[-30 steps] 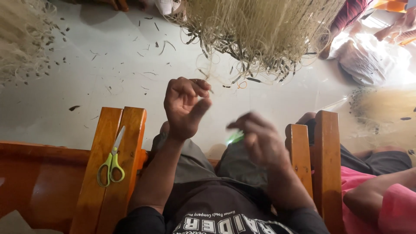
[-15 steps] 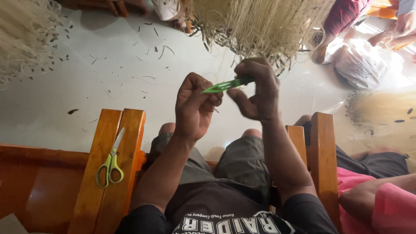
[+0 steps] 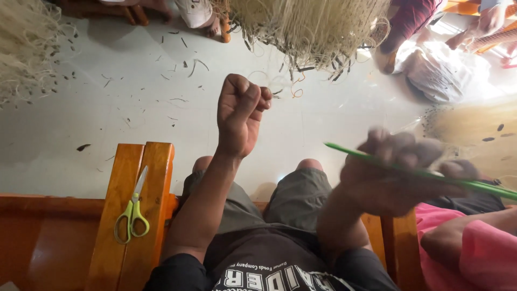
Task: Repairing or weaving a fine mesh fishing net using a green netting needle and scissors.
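Observation:
My left hand is raised in front of me, closed in a fist that pinches thin pale thread, which runs toward the hanging net above. My right hand is low at the right, blurred by motion, and grips a long green netting needle that points up-left. The two hands are well apart. My knees and grey shorts show between them.
Green-handled scissors lie on the wooden chair arm at my left. A second pale net hangs at far left. Another person in pink sits close on my right. Other people's feet and bits of cut thread lie on the floor.
My hands were together at the net with the needle half a second ago. Now my right hand has pulled down and right with the needle, and my left fist stays raised.

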